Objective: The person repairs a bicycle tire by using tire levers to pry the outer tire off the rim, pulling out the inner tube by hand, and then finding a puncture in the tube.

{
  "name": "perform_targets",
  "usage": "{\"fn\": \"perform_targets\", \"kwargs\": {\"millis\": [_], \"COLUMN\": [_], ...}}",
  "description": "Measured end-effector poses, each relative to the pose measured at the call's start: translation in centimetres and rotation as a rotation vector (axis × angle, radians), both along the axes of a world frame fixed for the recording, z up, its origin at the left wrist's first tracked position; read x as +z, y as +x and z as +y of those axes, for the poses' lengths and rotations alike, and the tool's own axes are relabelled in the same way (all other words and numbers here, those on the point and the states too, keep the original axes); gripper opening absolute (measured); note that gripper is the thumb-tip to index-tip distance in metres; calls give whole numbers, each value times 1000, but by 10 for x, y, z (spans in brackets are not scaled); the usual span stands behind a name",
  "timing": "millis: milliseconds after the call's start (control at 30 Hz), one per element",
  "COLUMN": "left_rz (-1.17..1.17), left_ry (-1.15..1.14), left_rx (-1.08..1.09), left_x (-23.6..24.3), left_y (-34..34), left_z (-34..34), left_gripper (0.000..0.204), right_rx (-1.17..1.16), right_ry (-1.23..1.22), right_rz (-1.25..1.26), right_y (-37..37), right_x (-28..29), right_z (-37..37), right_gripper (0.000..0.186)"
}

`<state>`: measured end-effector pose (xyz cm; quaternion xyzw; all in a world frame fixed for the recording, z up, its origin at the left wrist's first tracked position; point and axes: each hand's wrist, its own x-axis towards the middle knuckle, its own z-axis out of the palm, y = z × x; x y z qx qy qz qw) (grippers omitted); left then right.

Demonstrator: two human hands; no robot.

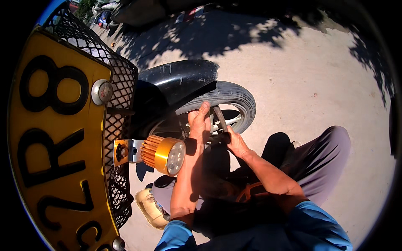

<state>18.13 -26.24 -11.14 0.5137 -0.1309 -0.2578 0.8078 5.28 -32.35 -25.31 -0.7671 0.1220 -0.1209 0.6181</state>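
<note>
A black tyre on a spoked wheel stands before me, with a glossy black mudguard over its far left side. My left hand grips the near side of the wheel at the rim. Its thumb points up against the tyre, while the other fingers curl inward and are partly hidden. Closed round the lower end of a flat dark metal bar is my right hand. The bar slants up to the tyre's edge, looking like a tyre lever. Shade hides the hub and its parts.
A gold round lamp juts out just left of my left forearm. Beyond it are a large yellow number plate and a black mesh basket. My beige shoe rests on the concrete ground. Parked vehicles stand far left.
</note>
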Motion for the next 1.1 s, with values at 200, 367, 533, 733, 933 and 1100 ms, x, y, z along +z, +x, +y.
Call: {"fn": "perform_targets", "kwargs": {"millis": [200, 367, 533, 733, 933, 1100], "left_rz": [-83, -147, -515, -409, -403, -508], "left_ry": [-24, -17, 493, 509, 348, 526], "left_rx": [39, 76, 240, 280, 63, 72], "left_x": [24, 18, 13, -55, -71, -64], "left_y": [-7, -3, -25, -73, -40, -44], "left_z": [-14, -8, -9, -9, -58, -85], "left_gripper": [52, 56, 69, 68, 71, 34], "right_rx": [97, 60, 184, -42, -45, -93], "right_ry": [-462, -678, -622, -779, -1015, -1099], "right_rz": [1, 312, 305, 258, 146, 175], "right_y": [-19, -85, -119, -127, -109, -109], "right_x": [34, 51, 124, 178, 188, 184], "right_z": [-121, -158, -163, -195, -200, -200], "right_gripper": [14, 15, 29, 31, 25, 22]}}
